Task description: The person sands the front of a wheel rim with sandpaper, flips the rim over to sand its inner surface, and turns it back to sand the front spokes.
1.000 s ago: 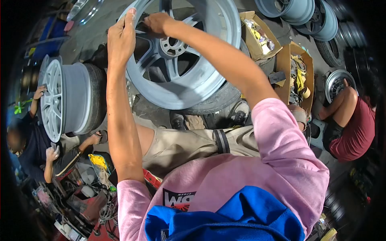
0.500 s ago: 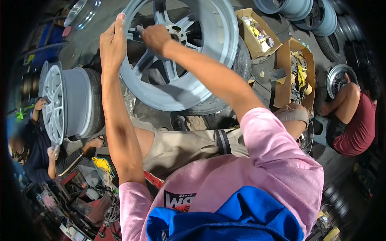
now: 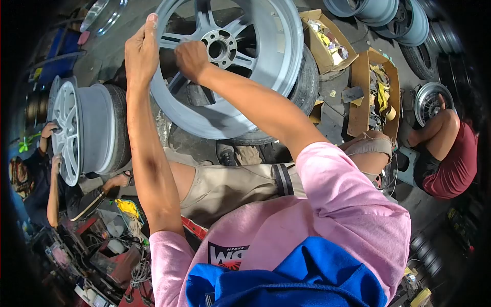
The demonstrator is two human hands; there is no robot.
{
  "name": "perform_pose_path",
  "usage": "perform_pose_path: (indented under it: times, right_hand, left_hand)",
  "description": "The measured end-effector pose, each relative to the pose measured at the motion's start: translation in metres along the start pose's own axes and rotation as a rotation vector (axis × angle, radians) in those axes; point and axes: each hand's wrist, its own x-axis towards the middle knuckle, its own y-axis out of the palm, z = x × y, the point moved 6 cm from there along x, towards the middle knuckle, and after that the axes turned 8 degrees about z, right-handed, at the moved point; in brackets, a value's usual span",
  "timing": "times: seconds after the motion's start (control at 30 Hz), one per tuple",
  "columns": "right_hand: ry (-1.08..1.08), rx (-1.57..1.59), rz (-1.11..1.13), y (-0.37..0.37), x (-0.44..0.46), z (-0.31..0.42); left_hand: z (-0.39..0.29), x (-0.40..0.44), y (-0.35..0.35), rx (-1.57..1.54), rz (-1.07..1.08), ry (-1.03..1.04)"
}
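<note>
A large grey wheel rim (image 3: 279,48) leans over a black tire (image 3: 307,82) at the top centre. My left hand (image 3: 141,51) grips the rim's left edge, thumb pointing up along it. Inside the rim, my right hand (image 3: 192,60) is closed beside the spokes, left of the round hub (image 3: 219,48). Its fingertips face away from the camera, so anything within them is hidden.
At the left, a person in dark clothes (image 3: 66,197) touches another grey rim (image 3: 97,128). Cardboard boxes of scraps (image 3: 359,92) stand right of my rim. A person in a red shirt (image 3: 455,163) sits far right; tools and cables (image 3: 115,250) crowd the lower left.
The rim has turned between my hands, its spokes shifting. My right hand has moved down and slightly left inside it. The person at the left has raised their lower hand onto their rim.
</note>
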Motion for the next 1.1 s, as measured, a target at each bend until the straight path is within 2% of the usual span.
perform_pose_path:
  times: [0.03,0.1,0.2,0.27,0.3,0.37,0.43,0.47,0.53,0.57,0.63,0.67,0.73,0.77,0.83,0.9,1.0,1.1]
  right_hand:
    - [0.0,0.0,0.0,-0.004,0.005,0.004]
    - [-0.203,0.142,-0.125,-0.016,0.014,0.025]
    - [-0.182,0.252,-0.167,0.015,0.0,0.024]
    - [-0.184,0.158,-0.193,0.031,-0.026,0.014]
    - [-0.13,0.067,-0.113,0.044,-0.039,0.007]
    - [-0.071,-0.024,-0.027,0.048,-0.058,0.001]
    - [-0.108,0.138,-0.168,0.022,-0.06,0.009]
    - [-0.107,0.145,-0.155,0.015,-0.055,0.015]
    - [-0.206,0.186,-0.439,-0.021,-0.044,0.029]
    - [-0.203,0.181,-0.446,-0.022,-0.036,0.026]
    - [-0.246,0.079,-0.261,0.001,-0.017,0.02]
    - [-0.245,0.077,-0.264,0.008,-0.022,0.016]
    - [-0.088,-0.031,-0.101,0.025,-0.037,0.001]
    - [-0.097,-0.07,-0.077,0.03,-0.053,-0.002]
    - [-0.102,-0.11,-0.062,0.038,-0.085,-0.011]
    - [-0.132,0.027,0.001,0.051,-0.114,-0.017]
    - [-0.136,0.155,-0.06,0.047,-0.121,-0.023]
    - [-0.151,0.181,-0.081,0.062,-0.105,-0.017]
  left_hand:
    - [-0.003,-0.002,0.0,0.0,0.0,0.0]
    - [-0.011,-0.008,0.004,-0.032,0.001,0.041]
    - [-0.006,-0.009,0.006,-0.043,0.011,-0.009]
    - [-0.003,-0.004,0.005,-0.035,-0.023,0.057]
    - [-0.002,-0.003,0.004,-0.03,-0.054,0.117]
    - [0.0,-0.004,0.004,-0.019,-0.025,0.075]
    - [-0.003,-0.003,0.001,0.002,-0.005,0.036]
    - [-0.008,-0.008,0.003,0.002,0.007,0.037]
    - [-0.011,-0.011,0.007,-0.001,0.022,0.047]
    - [-0.01,-0.01,0.008,-0.026,0.032,0.031]
    - [-0.005,-0.008,0.011,-0.051,0.043,0.016]
    - [-0.005,-0.008,0.009,-0.026,-0.003,0.059]
    - [-0.005,-0.005,0.004,-0.001,-0.057,0.099]
    - [-0.002,-0.004,0.002,0.012,-0.027,0.079]
    - [-0.001,-0.001,0.003,0.025,0.007,0.068]
    - [-0.003,-0.003,0.003,-0.008,-0.037,0.104]
    - [0.003,-0.003,0.005,-0.047,0.053,0.009]
    - [-0.005,-0.007,0.006,0.003,0.013,0.034]
